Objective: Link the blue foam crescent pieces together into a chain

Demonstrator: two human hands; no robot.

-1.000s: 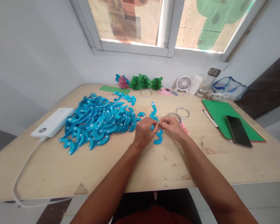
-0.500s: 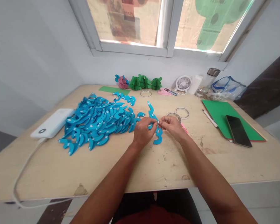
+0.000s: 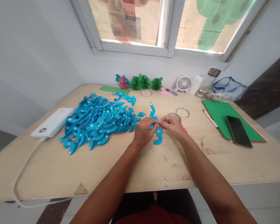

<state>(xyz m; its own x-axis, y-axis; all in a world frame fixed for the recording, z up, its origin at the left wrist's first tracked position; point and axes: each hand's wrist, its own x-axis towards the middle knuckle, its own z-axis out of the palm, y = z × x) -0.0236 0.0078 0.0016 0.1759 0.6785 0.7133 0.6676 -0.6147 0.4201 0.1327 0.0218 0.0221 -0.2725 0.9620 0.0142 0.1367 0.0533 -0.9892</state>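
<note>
My left hand (image 3: 145,130) is closed in a pinch on a wavy blue paper cutout (image 3: 152,107), which reaches up beyond the fingers. My right hand (image 3: 172,125) pinches close against the left fingertips, at a tiny white spot; what exactly it grips is too small to make out. Below the fingers a curved blue paper piece (image 3: 158,141) shows, partly hidden by the hands. Left of my hands lies a large heap of blue paper cutouts (image 3: 100,119), many bearing small white squares.
Tape rolls (image 3: 182,113) lie just beyond my right hand. A white power bank (image 3: 53,122) with a cable is at left. At right are a phone (image 3: 238,130) on green sheets (image 3: 217,113) and a pen (image 3: 210,118). Green paper ornaments (image 3: 144,81) and a small fan (image 3: 184,84) stand behind.
The blue cutout's upper end has tilted slightly to the right. Both hands stay pinched together in nearly the same place, while the whole view has shifted a little.
</note>
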